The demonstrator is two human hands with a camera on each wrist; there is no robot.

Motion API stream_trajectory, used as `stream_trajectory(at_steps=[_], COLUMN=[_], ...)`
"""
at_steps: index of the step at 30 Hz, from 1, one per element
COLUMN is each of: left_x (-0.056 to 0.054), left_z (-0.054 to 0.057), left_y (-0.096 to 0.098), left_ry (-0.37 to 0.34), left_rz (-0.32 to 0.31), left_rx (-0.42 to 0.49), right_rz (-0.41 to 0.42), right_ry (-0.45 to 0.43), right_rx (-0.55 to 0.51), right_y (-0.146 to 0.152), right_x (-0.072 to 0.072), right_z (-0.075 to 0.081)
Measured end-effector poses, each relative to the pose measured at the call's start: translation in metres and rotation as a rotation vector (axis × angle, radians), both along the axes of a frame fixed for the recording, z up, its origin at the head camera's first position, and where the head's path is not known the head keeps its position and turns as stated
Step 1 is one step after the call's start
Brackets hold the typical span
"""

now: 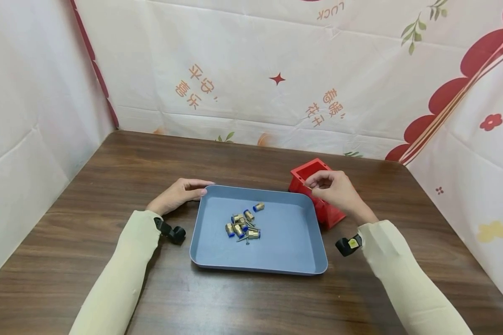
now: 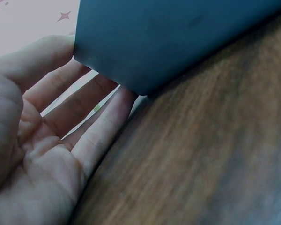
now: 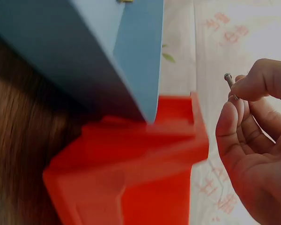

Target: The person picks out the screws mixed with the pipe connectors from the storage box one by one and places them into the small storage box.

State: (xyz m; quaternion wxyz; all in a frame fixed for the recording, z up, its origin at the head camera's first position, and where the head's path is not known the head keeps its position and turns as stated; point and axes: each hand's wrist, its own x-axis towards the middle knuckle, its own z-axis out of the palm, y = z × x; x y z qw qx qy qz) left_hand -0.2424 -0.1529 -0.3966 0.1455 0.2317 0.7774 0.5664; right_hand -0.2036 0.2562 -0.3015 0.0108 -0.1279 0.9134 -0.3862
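Note:
My right hand [image 1: 337, 190] pinches a small metal screw [image 3: 229, 80] between thumb and fingertip, its head pointing up and away from the hand. It hovers over the red box [image 1: 329, 215], which stands against the tray's right side. At the far left corner of the blue-grey tray [image 1: 285, 242], my left hand [image 1: 181, 193] rests with thumb and fairly straight fingers touching the tray's outside. Several brass fittings [image 1: 229, 230] with blue ends lie piled in the tray, left of its middle. Among them are a few thin screws [image 1: 242, 238].
A brown wood-grain table [image 1: 159, 293] lies under everything. Behind it hangs a white printed cloth [image 1: 243, 56], with more cloth at both sides. A black wrist camera [image 1: 347, 245] sits below the right wrist, another [image 1: 177, 234] beside the left.

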Motion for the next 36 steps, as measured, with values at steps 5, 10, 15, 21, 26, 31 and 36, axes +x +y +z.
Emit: stream_trajectory(at_steps=[5, 10, 15, 21, 26, 31, 36], left_x=[0.000, 0.001, 0.001, 0.002, 0.003, 0.002, 0.001], left_z=[0.000, 0.000, 0.000, 0.001, 0.000, 0.000, 0.000], left_y=[0.001, 0.002, 0.002, 0.003, 0.004, 0.002, 0.002], left_ry=[-0.012, 0.001, -0.022, -0.041, -0.049, -0.051, -0.047], left_rz=[0.000, -0.002, -0.010, -0.009, -0.016, -0.008, -0.003], left_rx=[0.012, -0.005, 0.030, 0.058, 0.066, 0.065, 0.048], right_rz=[-0.048, -0.095, -0.103, -0.116, -0.131, -0.117, -0.122], right_ry=[-0.021, -0.062, -0.035, -0.004, -0.020, -0.036, -0.032], right_rx=[0.019, 0.033, 0.028, 0.035, 0.049, 0.048, 0.050], right_y=[0.014, 0.028, 0.035, 0.039, 0.039, 0.037, 0.035], right_x=[-0.003, -0.005, -0.007, -0.010, -0.009, -0.010, -0.011], right_z=[0.000, -0.003, -0.009, -0.012, -0.010, -0.011, -0.011])
